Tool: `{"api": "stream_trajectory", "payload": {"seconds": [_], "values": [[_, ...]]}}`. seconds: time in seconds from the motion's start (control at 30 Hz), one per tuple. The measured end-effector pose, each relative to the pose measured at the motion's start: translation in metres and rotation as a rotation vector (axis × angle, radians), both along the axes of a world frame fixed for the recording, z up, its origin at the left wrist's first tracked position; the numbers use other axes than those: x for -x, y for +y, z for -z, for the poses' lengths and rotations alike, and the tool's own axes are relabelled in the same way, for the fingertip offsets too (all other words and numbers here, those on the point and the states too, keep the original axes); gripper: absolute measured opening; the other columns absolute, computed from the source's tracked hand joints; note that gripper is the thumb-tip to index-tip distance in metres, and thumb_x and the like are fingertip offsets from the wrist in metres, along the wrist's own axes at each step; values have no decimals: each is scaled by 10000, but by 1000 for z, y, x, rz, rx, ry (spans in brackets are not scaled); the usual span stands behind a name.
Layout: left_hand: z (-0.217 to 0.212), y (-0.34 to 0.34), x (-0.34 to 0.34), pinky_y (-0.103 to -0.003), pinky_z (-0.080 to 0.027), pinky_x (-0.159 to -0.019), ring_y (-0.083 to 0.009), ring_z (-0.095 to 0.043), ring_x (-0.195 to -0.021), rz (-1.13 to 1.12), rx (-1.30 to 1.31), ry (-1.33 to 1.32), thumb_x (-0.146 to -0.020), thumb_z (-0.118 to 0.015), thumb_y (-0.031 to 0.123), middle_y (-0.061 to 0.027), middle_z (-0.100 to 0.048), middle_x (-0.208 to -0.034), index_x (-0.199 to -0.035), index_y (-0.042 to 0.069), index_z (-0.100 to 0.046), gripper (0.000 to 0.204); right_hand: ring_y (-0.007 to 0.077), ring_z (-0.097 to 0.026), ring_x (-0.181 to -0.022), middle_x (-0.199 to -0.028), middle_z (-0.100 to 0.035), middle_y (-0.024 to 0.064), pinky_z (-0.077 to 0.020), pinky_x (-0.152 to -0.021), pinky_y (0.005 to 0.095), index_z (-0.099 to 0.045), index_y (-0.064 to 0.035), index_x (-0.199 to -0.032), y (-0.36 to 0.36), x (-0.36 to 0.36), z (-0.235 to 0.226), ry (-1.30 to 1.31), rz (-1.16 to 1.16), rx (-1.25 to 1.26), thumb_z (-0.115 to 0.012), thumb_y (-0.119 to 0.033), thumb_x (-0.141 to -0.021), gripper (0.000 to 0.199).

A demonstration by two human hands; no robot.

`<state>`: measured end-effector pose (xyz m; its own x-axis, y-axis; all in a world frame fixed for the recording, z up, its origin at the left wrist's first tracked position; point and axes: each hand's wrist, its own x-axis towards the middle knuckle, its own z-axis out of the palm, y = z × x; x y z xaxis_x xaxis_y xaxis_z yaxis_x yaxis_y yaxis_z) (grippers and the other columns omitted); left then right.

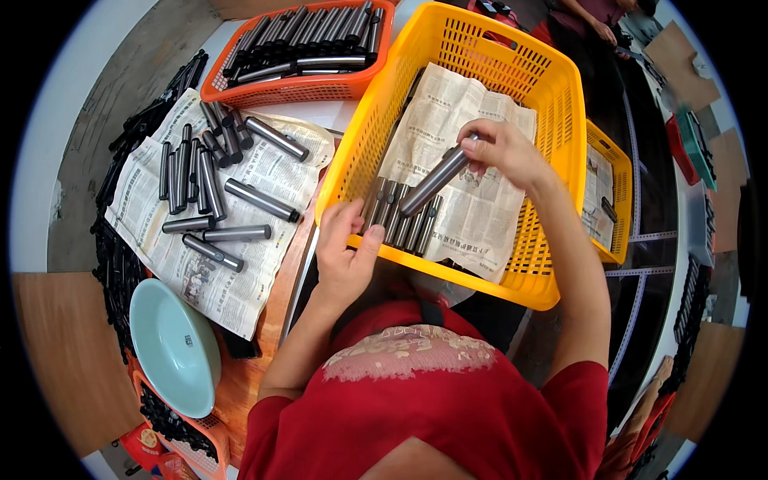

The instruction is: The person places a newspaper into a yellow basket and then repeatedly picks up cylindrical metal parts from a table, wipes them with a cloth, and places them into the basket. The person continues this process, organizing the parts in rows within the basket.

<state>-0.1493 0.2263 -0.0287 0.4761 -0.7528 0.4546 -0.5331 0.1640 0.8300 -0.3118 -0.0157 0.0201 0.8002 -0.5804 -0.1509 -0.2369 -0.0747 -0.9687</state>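
My right hand (pixel 502 152) holds one grey metal rod (pixel 432 182) by its upper end, slanting down into the yellow plastic basket (pixel 560 104). The basket is lined with newspaper (pixel 472 216). A row of several rods (pixel 404 220) lies side by side at its near edge. My left hand (pixel 346 244) grips the basket's near rim, thumb up beside the rods.
More rods (pixel 216 180) lie loose on newspaper on the table to the left. An orange basket (pixel 308 48) full of rods stands at the back. A pale green bowl (pixel 174 346) sits at the near left. A second yellow basket (pixel 612 192) is on the right. Another person (pixel 596 20) is at the top.
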Motion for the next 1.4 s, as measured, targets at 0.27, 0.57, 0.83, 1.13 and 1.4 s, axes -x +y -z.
{"api": "stream_trajectory", "payload": {"seconds": [0.27, 0.57, 0.83, 1.13, 1.4], "values": [[26, 9, -14, -278, -498, -718, -187, -579, -811, 27, 2, -65, -753, -637, -71, -123, -552, -1010, -1052, -29, -591, 306, 127, -556, -517, -742, -629, 51, -471, -464, 256, -639, 5, -1016, -64, 15, 168, 564, -87, -268, -645, -82, -796, 237], [32, 12, -21, -271, -489, -731, -184, -576, -827, 77, 15, -88, -730, -619, -102, -132, -537, -1043, -1075, -33, -581, 354, 158, -598, -546, -741, -624, 111, -507, -466, 282, -594, 41, -970, -23, 3, 230, 701, 14, -217, -637, -47, -783, 211], [18, 39, -25, -272, -477, -765, -172, -574, -862, 119, 73, 241, -734, -633, -87, -136, -566, -1042, -1077, -36, -586, 350, 213, -626, -562, -660, -648, 151, -508, -534, 341, -702, -22, -816, -29, -3, 234, 720, -266, 404, -640, -265, -707, 274], [30, 120, -119, -358, -461, -730, -278, -567, -816, -930, -400, -172, -758, -641, 107, -175, -551, -934, -1040, -41, -541, 333, 179, -566, -440, -587, -600, 107, -452, -414, 309, -605, 53, -736, -14, -4, 255, 671, 88, 183, -655, 16, -659, 100], [23, 113, -139, -435, -457, -844, -418, -595, -961, -1027, -818, -183, -729, -677, 261, -285, -594, -1059, -1267, -71, -406, 688, 354, -626, -900, -913, -653, 228, -490, -809, 400, -649, 24, -893, -17, -14, 233, 815, -142, 542, -656, -214, -684, 316]]}}
